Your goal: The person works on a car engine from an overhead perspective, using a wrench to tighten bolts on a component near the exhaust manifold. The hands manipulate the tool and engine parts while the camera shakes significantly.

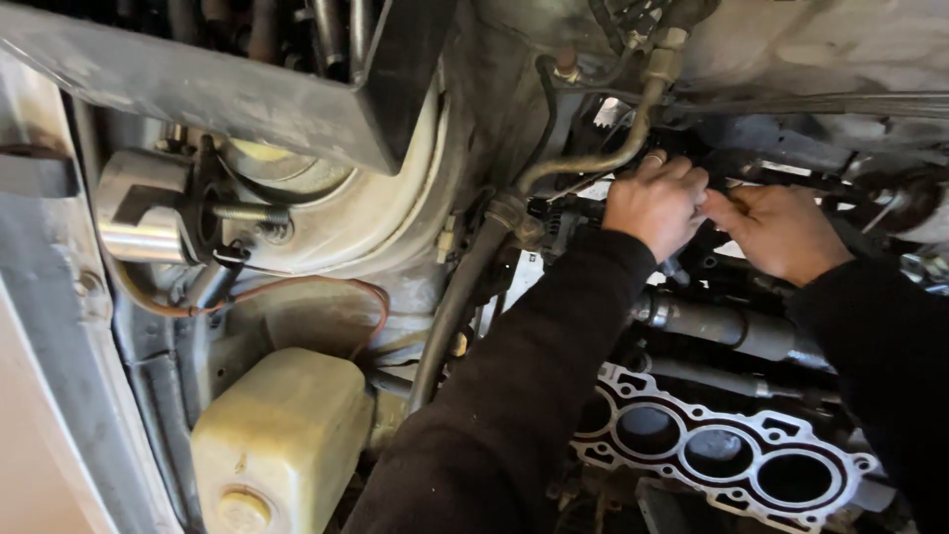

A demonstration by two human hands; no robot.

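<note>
Left hand (656, 203) curled narrow on small part deep in engine bay, part hidden. Right hand (781, 229) just beside, fingers pinching there too; held thing unclear. Risk: small part slips, drops past pipe (722, 326) toward gasket (727, 450) below hands. Bent hose (593, 158) crowds left knuckles, likely scrape.

There are no boxes, labels, signs or screens to see here. Only car engine parts fill the view, from 12 o'clock round to 6 o'clock.
</note>
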